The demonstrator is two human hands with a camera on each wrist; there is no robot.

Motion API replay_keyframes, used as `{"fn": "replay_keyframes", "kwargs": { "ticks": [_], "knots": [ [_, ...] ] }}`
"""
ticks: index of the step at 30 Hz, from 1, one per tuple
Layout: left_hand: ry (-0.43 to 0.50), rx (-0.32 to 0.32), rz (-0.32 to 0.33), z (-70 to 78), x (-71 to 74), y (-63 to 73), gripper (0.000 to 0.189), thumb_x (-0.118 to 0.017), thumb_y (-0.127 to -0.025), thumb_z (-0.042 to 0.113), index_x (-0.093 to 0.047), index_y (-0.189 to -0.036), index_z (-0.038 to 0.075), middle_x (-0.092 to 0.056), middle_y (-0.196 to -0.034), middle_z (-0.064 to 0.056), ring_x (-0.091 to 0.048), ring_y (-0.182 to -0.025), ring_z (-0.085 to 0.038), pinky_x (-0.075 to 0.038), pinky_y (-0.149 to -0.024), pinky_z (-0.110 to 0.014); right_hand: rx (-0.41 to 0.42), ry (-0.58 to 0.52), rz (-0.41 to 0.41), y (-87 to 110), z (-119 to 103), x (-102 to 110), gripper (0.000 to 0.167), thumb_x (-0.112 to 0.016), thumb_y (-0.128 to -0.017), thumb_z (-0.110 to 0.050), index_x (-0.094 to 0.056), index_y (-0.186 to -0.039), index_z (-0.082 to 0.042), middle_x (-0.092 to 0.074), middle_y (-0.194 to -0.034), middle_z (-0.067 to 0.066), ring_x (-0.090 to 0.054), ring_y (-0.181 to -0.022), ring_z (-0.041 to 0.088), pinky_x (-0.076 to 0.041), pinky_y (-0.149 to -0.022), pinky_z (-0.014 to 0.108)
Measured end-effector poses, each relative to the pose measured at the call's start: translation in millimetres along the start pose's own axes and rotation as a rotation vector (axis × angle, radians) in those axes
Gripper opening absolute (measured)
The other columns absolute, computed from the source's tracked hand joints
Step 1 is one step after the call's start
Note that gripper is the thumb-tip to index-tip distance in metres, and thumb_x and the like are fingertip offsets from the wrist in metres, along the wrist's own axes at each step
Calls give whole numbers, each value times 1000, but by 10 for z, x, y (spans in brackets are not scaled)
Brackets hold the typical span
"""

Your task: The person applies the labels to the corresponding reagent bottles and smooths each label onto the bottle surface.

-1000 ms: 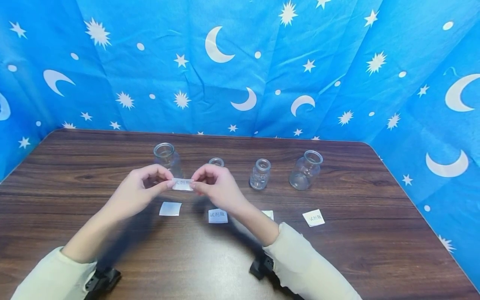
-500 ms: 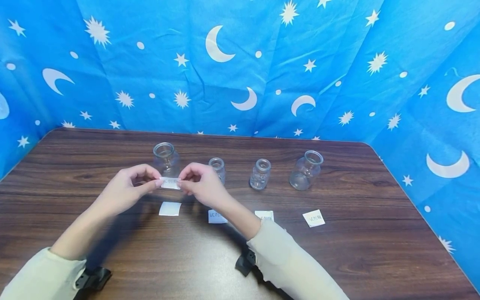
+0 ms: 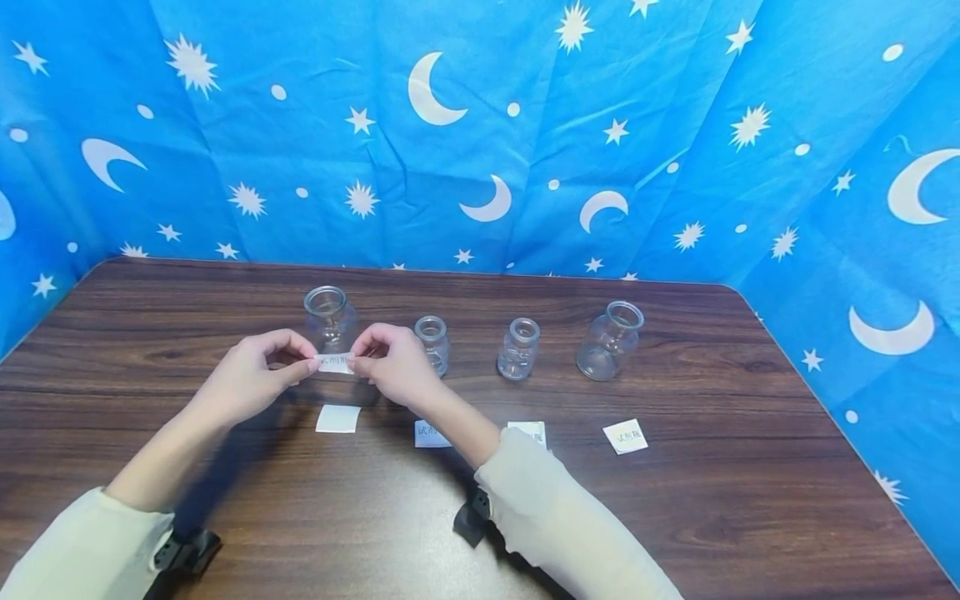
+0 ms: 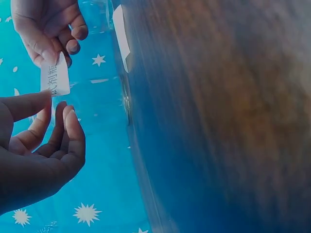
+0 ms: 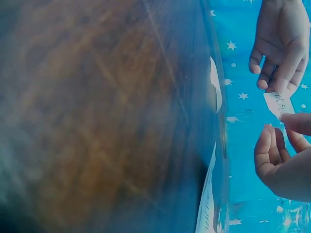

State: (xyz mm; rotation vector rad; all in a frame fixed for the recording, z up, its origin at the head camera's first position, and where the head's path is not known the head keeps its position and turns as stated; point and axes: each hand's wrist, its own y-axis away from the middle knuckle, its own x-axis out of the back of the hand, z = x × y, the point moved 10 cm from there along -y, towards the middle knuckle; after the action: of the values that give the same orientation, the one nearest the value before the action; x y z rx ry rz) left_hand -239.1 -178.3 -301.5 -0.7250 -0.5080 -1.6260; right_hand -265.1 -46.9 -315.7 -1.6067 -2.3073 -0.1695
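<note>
A small white label (image 3: pixel 335 364) printed with dark characters is stretched between both hands, in front of the large glass jar (image 3: pixel 327 317) at the left. Its left end is pinched by the thumb and forefinger of my left hand (image 3: pixel 255 375). My right hand (image 3: pixel 397 365) pinches the opposite end the same way. The left wrist view shows the label (image 4: pixel 57 80) raised above the tabletop, other fingers loosely bent. Below the hands lies a blank white paper piece (image 3: pixel 338 419) on the table. The label covers the jar's lower part in the head view.
Two small glass bottles (image 3: pixel 519 354) and another large glass jar (image 3: pixel 609 346) stand in a row to the right. Printed labels lie before them, one (image 3: pixel 431 434) partly behind my right forearm, another (image 3: pixel 527 432) by the sleeve, a third (image 3: pixel 626 436) farther right. A blue star-patterned cloth (image 3: pixel 480 150) hangs behind the table.
Both hands have moved left with the label, from between the left jar and the neighbouring small bottle to in front of the jar. The bottle shows more fully now.
</note>
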Motion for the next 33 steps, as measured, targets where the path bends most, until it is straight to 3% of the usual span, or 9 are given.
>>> {"fn": "replay_keyframes", "kwargs": {
  "ticks": [13,28,33],
  "knots": [
    [-52,28,15,-36,26,-72,13,-61,-88,17,-61,-91,4,-62,-85,-8,-53,-72,-20,-40,-62,-32,-30,50,-10,-86,43,-16,12,-64,-80,1,-58,-76,-9,-57,-69,1,-51,-56,11,-44,-50,20],
    [-71,65,48,-90,48,-85,14,-61,-88,18,-61,-91,4,-63,-87,-10,-54,-75,-22,-40,-61,-33,-42,81,11,-138,65,-37,10,-65,-80,1,-59,-77,-7,-57,-67,1,-51,-55,9,-43,-50,19],
    [-78,71,32,-103,47,-92,16,-60,-88,19,-61,-93,3,-63,-89,-12,-54,-76,-23,-40,-62,-32,-38,111,16,-149,59,-40,11,-66,-80,-1,-59,-76,-8,-57,-66,0,-53,-57,9,-43,-51,18]
  ]
}}
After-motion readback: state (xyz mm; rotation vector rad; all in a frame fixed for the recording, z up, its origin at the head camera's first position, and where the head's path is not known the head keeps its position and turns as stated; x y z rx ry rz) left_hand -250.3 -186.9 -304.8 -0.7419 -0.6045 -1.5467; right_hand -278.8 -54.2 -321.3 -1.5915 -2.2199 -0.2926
